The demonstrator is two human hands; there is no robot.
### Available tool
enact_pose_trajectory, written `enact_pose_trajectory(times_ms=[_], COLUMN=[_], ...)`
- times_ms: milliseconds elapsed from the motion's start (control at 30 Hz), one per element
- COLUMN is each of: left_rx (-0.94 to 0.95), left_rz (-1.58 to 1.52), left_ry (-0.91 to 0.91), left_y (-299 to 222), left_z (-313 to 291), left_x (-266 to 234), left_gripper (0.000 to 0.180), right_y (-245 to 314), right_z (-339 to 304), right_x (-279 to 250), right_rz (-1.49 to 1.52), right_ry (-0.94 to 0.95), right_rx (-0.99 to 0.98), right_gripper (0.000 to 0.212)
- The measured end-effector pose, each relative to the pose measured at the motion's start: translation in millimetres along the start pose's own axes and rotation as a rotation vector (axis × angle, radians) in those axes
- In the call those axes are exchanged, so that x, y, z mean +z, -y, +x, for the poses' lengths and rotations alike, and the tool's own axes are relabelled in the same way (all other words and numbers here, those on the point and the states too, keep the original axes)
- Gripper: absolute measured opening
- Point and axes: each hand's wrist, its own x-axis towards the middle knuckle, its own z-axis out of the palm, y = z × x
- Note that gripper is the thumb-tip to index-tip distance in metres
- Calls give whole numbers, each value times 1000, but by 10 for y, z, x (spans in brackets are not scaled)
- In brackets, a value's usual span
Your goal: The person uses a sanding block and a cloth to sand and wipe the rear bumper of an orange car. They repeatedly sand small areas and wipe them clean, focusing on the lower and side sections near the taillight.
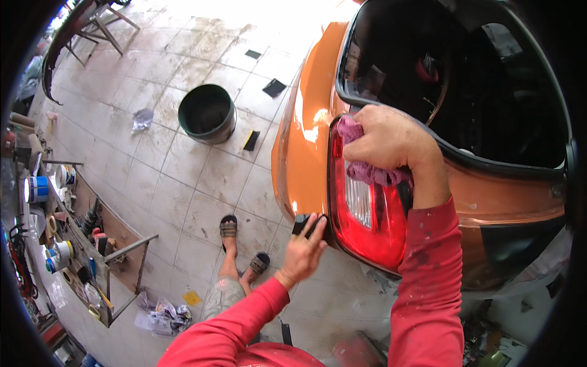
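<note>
My right hand (386, 137) is closed round a crumpled pink-purple cloth (370, 174) over the upper part of a red-and-clear tail light (385, 220). The light sits in the rear corner of an orange car (306, 153). Below and to the left, my left hand (304, 249) presses a small black sheet, seemingly sandpaper (299, 225), against the orange panel beside the light's lower edge. Two of its fingers lie stretched over the sheet; the thumb side is partly hidden.
A dark bucket (208, 115) stands on the tiled floor, near a black-and-yellow block (251, 140) and black sheets (274, 87). A cluttered work stand (125, 251) with cans and tools is at left. Plastic litter (164, 315) lies near my sandaled feet (228, 227). The dark rear window opening (477, 92) is at right.
</note>
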Motion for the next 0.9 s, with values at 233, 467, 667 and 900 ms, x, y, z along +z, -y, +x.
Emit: enact_pose_trajectory(times_ms=[233,467,667,900], left_rx=[-276,-78,-174,3], left_rz=[-43,-264,-286,-164], left_ry=[-79,31,-73,-94], left_y=[1710,405,1672,387], left_z=[1715,-96,1420,146], left_x=[-300,-5,-322,127], left_gripper=[52,60,48,64], right_y=[209,21,143,-50], right_z=[64,-46,126,-6], right_x=[-14,47,-9,-16], right_rz=[97,68,78,146], right_ry=[-40,-55,66,63], right_rx=[-76,-9,-56,-2], right_gripper=[31,30,33,32])
